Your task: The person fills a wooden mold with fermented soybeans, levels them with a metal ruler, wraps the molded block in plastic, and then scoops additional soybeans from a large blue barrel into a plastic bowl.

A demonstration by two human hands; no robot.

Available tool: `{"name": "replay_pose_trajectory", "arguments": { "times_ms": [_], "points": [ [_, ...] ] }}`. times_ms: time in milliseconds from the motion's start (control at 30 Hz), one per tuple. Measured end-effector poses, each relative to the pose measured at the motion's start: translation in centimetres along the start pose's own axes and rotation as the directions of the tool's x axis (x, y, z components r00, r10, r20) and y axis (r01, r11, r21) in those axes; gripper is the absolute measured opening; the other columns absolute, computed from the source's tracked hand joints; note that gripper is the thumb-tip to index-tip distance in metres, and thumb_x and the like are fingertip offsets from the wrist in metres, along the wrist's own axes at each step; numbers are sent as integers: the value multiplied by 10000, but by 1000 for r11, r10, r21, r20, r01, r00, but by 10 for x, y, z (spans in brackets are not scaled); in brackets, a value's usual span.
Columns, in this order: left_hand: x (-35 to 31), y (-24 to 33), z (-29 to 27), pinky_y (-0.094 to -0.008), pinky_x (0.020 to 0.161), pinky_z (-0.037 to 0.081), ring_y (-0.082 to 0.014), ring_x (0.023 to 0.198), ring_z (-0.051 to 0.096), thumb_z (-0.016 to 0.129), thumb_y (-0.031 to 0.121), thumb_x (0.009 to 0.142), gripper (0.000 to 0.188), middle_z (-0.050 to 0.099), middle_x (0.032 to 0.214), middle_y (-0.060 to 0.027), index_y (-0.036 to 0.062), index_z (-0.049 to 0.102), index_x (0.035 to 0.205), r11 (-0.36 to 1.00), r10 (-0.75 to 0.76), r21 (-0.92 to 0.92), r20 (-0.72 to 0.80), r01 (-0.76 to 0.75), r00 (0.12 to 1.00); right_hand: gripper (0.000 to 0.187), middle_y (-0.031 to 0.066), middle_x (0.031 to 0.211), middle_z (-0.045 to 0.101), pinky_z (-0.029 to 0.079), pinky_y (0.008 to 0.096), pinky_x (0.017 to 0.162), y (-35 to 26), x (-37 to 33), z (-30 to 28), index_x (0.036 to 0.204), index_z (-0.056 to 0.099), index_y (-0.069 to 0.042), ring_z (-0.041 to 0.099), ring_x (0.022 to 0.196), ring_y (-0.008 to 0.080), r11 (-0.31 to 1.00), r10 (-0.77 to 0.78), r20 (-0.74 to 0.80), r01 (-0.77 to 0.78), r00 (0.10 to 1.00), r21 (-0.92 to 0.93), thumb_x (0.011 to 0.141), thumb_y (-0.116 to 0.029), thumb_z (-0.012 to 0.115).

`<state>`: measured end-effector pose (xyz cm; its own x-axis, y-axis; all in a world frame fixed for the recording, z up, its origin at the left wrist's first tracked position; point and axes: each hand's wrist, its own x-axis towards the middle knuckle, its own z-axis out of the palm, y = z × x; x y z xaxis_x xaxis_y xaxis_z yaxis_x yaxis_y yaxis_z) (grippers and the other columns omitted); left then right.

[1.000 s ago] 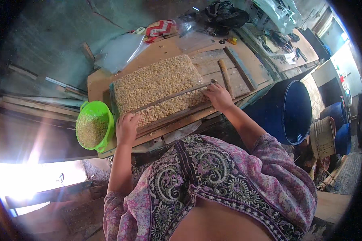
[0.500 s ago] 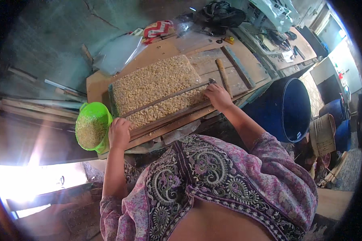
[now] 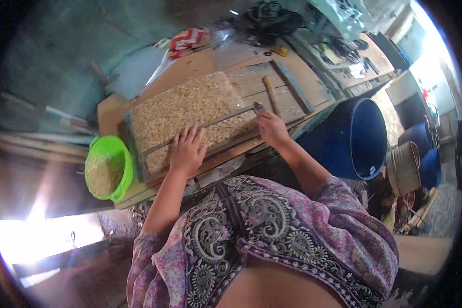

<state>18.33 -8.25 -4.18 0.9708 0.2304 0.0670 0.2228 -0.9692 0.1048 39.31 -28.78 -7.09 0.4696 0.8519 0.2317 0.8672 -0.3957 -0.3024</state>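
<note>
In the head view, a worn wooden surface [image 3: 215, 61] of planks and board runs slantwise across the upper middle, set in a cluttered workshop-like room. At its far edge lie a red-and-white patterned cloth [image 3: 188, 38], a sheet of clear plastic [image 3: 133, 77] and a dark heap of stuff [image 3: 272, 18]. A wooden stick [image 3: 270, 95] and a long flat batten [image 3: 291, 92] lie on the planks to the right. At the surface's left end sits a bright green bowl [image 3: 109, 168] filled with pale grain. Beside the surface on the right stands a large blue barrel [image 3: 359, 136], with a woven basket [image 3: 403, 167] and more blue drums beyond it.

The slab of grain [image 3: 190, 115], a flat rectangular block, lies in the middle of the surface inside a low frame, just right of the green bowl. A thin metal rod [image 3: 205, 128] lies across the slab near its nearer edge. The left hand [image 3: 188, 150] rests palm down on the slab's near edge, its fingers [image 3: 190, 136] spread flat and released, reaching up to the rod. The right hand [image 3: 272, 128] is at the slab's right corner, its fingers [image 3: 262, 115] pinched on the rod's end.

The slab is tan and beige, coarse and pebbly, packed evenly, with straight edges.
</note>
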Motion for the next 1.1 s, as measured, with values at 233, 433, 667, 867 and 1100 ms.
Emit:
{"name": "replay_pose_trajectory", "arguments": {
  "times_ms": [233, 433, 667, 867, 1100],
  "points": [
    [-2, 4, -5, -442, 1045, 189, -301, 1283, 244, 402, 262, 873, 456, 302, 1382, -91, 105, 370, 1300, 1000, -28, -10, 5, 28, 1000, 190, 105, 879, 627, 478, 347, 701, 28, 33, -11, 932, 631, -98, 606, 805, 284, 842, 482, -150, -410, 863, 350, 791, -214, 580],
    [2, 6, -3, -445, 1033, 207, -309, 1268, 274, 414, 234, 852, 447, 343, 1356, -111, 82, 407, 1272, 1000, 16, -25, -9, -16, 1000, 121, 97, 834, 621, 464, 358, 675, 53, 55, 18, 842, 633, -85, 585, 761, 308, 832, 458, 11, -433, 889, 348, 754, -156, 589],
    [2, 3, -2, -461, 1031, 197, -307, 1269, 276, 403, 257, 847, 446, 341, 1361, -97, 96, 433, 1262, 1000, 0, 9, -6, 0, 1000, 84, 86, 738, 606, 454, 294, 588, 128, -14, -109, 775, 632, -75, 560, 648, 195, 699, 585, -719, 215, 376, 682, 731, -44, 568],
    [5, 9, -5, -473, 1027, 195, -318, 1263, 284, 391, 264, 834, 461, 350, 1353, -121, 53, 446, 1240, 1000, 7, -2, -18, -7, 1000, 107, 108, 780, 602, 478, 341, 634, 238, -166, -242, 812, 621, -74, 578, 718, 242, 685, 190, -973, -691, -133, 229, 717, -41, 586],
    [3, 8, -4, -465, 1031, 185, -331, 1264, 275, 405, 244, 818, 476, 347, 1352, -128, 53, 425, 1253, 1000, -23, 14, 3, 23, 1000, 346, 149, 975, 618, 471, 358, 781, 330, -175, -152, 1036, 597, -71, 599, 898, 279, 202, 858, -510, -950, 54, 240, 718, -206, 619]
  ]
}}
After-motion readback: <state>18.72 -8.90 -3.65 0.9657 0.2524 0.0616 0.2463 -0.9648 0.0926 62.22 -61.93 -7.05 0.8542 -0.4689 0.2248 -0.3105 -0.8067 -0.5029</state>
